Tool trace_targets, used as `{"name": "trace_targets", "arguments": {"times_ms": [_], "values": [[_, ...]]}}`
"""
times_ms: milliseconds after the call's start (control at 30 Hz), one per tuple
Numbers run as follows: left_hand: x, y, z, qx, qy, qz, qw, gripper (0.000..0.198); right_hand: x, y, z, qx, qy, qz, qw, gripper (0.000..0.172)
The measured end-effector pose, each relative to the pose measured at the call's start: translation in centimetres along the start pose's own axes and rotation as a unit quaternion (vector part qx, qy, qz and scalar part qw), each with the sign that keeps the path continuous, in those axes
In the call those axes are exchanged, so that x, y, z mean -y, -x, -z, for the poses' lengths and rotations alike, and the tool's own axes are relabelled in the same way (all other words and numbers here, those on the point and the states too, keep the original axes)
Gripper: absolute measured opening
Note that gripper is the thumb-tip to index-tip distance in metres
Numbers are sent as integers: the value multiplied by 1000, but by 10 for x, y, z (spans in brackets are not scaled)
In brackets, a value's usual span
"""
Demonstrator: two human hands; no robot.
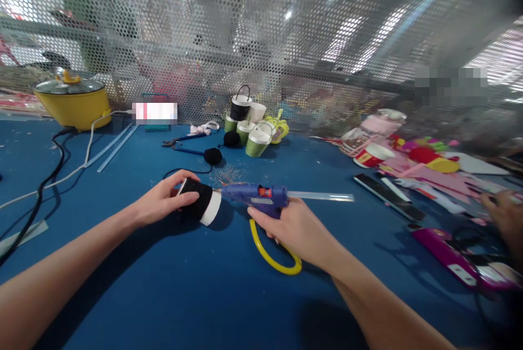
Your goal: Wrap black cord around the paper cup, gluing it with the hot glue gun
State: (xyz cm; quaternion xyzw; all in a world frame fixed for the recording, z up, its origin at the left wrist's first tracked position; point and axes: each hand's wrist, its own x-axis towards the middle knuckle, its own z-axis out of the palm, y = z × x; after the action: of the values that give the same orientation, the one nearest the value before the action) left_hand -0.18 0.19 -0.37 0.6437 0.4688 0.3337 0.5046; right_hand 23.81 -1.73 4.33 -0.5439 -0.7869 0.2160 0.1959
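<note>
My left hand is wrapped round a paper cup covered in black with a white rim, held on its side just above the blue table. My right hand grips a blue hot glue gun. Its nozzle points left and touches the cup's rim. A clear glue stick sticks out of the gun's back, and a yellow cord loops below it.
Small decorated cups stand at the back centre by black pom-poms and pliers. A yellow electric pot with cables sits far left. Coloured craft pieces, a pink tool and another person's hand are right.
</note>
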Motion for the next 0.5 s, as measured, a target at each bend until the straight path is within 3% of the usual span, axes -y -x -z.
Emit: {"name": "trace_targets", "arguments": {"times_ms": [267,500], "values": [[2,-1,0,-10,-13,-4,1000,35,1,7,-1,15,45,-17,999,22],[0,-2,-2,-16,-7,1,1000,35,0,11,-3,29,46,31,998,19]]}}
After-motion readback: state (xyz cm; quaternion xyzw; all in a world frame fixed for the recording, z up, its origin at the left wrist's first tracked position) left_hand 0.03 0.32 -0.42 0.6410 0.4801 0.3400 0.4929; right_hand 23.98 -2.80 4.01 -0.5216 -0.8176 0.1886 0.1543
